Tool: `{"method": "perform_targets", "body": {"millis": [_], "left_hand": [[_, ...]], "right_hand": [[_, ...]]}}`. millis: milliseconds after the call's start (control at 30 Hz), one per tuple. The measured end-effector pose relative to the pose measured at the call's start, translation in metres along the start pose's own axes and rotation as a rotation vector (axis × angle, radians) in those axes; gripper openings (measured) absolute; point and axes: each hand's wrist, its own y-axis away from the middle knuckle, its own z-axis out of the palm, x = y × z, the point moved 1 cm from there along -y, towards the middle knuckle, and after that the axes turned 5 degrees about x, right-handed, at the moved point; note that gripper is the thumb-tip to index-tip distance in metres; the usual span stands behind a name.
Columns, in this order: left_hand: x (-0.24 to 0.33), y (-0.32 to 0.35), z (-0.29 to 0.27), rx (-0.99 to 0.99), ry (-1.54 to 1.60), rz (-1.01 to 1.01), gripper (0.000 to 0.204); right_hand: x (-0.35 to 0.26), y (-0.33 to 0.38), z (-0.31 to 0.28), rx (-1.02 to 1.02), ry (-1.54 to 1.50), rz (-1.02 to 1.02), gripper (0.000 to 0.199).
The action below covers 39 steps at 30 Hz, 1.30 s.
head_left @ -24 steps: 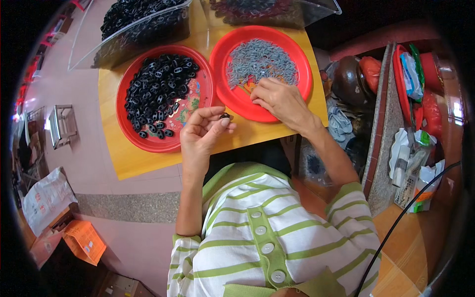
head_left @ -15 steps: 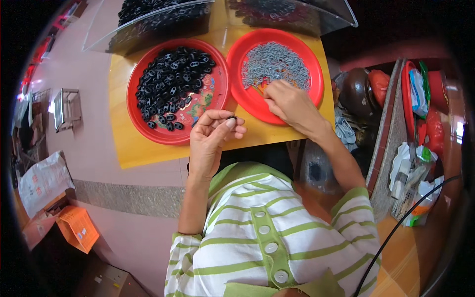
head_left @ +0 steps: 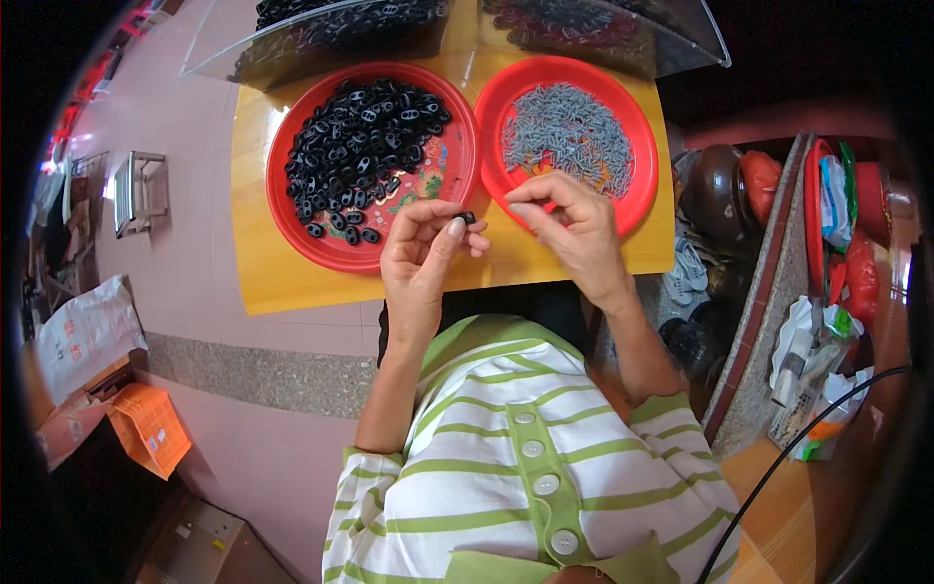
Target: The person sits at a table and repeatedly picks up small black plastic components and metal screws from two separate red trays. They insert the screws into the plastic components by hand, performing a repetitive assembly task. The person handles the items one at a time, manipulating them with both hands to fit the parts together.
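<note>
My left hand [head_left: 420,258] is at the near edge of the left red tray, with a small black two-holed plastic piece [head_left: 468,218] pinched between thumb and fingers. To its right, my right hand [head_left: 576,234] hovers over the near rim of the right tray. Its thumb and forefinger are pressed together; whatever they hold is too small to make out. Similar black pieces [head_left: 365,131] are heaped in the left red tray [head_left: 276,195]. Many small grey screw-like metal parts [head_left: 564,131] lie in the right red tray [head_left: 646,185].
Both trays rest on a yellow tabletop [head_left: 268,287]. Behind them stand clear bins [head_left: 341,39] of black pieces. A metal stool [head_left: 136,195] is on the floor at left, an orange basket [head_left: 151,428] lower left. Right of the table are a brown jar [head_left: 713,185] and a ledge [head_left: 764,282].
My right hand has drawn back from the metal parts toward my left hand, its fingertips pinched. My left hand still holds the black piece. The whole view has shifted slightly.
</note>
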Motion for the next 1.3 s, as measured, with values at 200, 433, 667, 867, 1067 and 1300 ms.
{"method": "perform_targets", "body": {"millis": [200,433,667,867,1067,1300], "left_hand": [[0.002,0.002,0.0,0.004,-0.117,0.068,0.016],[0.0,0.004,-0.002,-0.004,-0.195,0.091,0.022],[0.0,0.007,-0.006,0.023,-0.505,0.251,0.022],[0.008,0.005,-0.009,0.127,-0.257,0.018,0.019],[0.012,0.004,-0.016,0.136,0.156,-0.199,0.017],[0.012,0.005,-0.02,0.109,0.254,-0.237,0.017]], "right_hand": [[-0.004,-0.003,0.02,-0.033,0.007,-0.185,0.007],[-0.004,-0.001,0.022,-0.104,-0.005,-0.081,0.01],[-0.009,0.0,0.025,-0.116,-0.091,-0.01,0.011],[-0.005,0.004,0.027,-0.094,-0.304,0.213,0.011],[-0.011,-0.003,0.042,-0.037,-0.495,0.167,0.011],[-0.003,-0.002,0.057,-0.09,-0.622,0.22,0.011]]}}
